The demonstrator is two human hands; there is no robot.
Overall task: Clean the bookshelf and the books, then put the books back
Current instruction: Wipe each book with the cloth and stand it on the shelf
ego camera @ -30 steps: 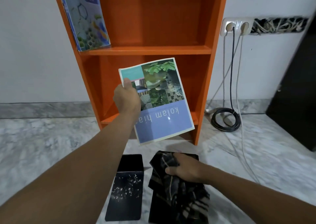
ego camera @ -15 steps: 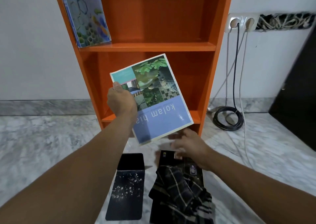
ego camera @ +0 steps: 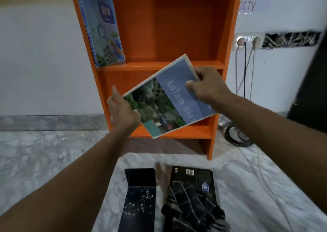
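Holding the book (ego camera: 169, 104) tilted before the shelf (ego camera: 177, 28): right hand (ego camera: 207, 88) pinches its upper corner, left hand (ego camera: 123, 111) grips its lower edge. Thin, light, probably floppy; opposite edges suit gripping.

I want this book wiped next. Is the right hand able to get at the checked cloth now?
Probably not yet: the right hand grips the kolam hias book, as does the left hand. The checked cloth lies uncovered below, so letting go should suffice.
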